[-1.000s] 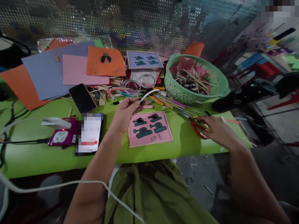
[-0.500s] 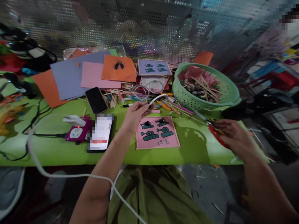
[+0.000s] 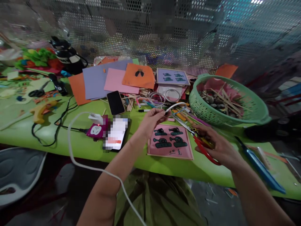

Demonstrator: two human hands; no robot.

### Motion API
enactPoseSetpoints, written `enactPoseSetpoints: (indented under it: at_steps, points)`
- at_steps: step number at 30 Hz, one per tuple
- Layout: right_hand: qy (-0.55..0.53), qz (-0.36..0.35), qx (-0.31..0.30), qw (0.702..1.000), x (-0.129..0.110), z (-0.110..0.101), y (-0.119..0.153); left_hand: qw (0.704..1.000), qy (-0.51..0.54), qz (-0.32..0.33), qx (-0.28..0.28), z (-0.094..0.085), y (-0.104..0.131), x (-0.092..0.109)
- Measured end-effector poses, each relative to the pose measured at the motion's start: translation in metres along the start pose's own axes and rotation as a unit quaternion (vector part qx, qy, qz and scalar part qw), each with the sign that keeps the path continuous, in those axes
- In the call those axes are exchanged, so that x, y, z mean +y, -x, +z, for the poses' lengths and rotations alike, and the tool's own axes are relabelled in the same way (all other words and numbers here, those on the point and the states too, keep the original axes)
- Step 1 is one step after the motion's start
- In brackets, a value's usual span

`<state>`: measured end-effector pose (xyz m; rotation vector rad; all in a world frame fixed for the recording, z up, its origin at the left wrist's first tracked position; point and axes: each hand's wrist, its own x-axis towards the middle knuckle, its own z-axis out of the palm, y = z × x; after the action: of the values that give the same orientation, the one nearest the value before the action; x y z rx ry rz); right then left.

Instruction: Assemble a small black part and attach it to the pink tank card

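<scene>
My left hand (image 3: 156, 118) pinches a curved white strip (image 3: 175, 105) above the pink card (image 3: 170, 150), which bears dark green tank shapes and handwriting. In my right hand (image 3: 215, 142) are red-handled scissors (image 3: 204, 151) and a yellow-handled tool (image 3: 207, 141), seen just right of the card. The scissor blades point up and left, close to the strip and the loose pens. A thin pale blue ring hangs by the strip; whether my left hand holds it too is unclear.
A green basket (image 3: 211, 113) of sticks and stones stands at the right. Left of the card lie a lit phone (image 3: 116, 133), a dark phone (image 3: 115, 102) and a purple power adapter (image 3: 96, 130). A yellow glue gun (image 3: 39, 113) and blue cutter (image 3: 263, 166) lie farther out.
The view has turned left, showing more of the table's left side. My right hand has brought the scissors inward, closer to the card and my left hand, which still grips the white strip.
</scene>
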<state>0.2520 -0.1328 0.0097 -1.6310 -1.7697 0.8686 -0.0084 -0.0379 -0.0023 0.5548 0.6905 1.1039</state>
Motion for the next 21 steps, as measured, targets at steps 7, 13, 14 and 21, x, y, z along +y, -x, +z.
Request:
enactPoseSetpoints:
  at_steps: [7,13,14,21]
  points:
    - [0.026,-0.048,0.012,0.998,0.005,0.014,-0.009,1.0,0.019,0.002,0.012,0.0,0.0,-0.002]
    - [0.049,-0.076,0.037,0.995,0.005,0.022,-0.013,1.0,0.019,0.003,0.021,-0.002,-0.003,-0.006]
    - [0.057,-0.081,0.048,0.994,0.004,0.023,-0.013,1.0,0.016,0.001,0.022,-0.002,-0.003,-0.006]
    - [0.124,-0.104,0.08,0.984,0.006,0.03,-0.02,0.999,0.015,-0.009,0.034,0.0,-0.003,-0.006]
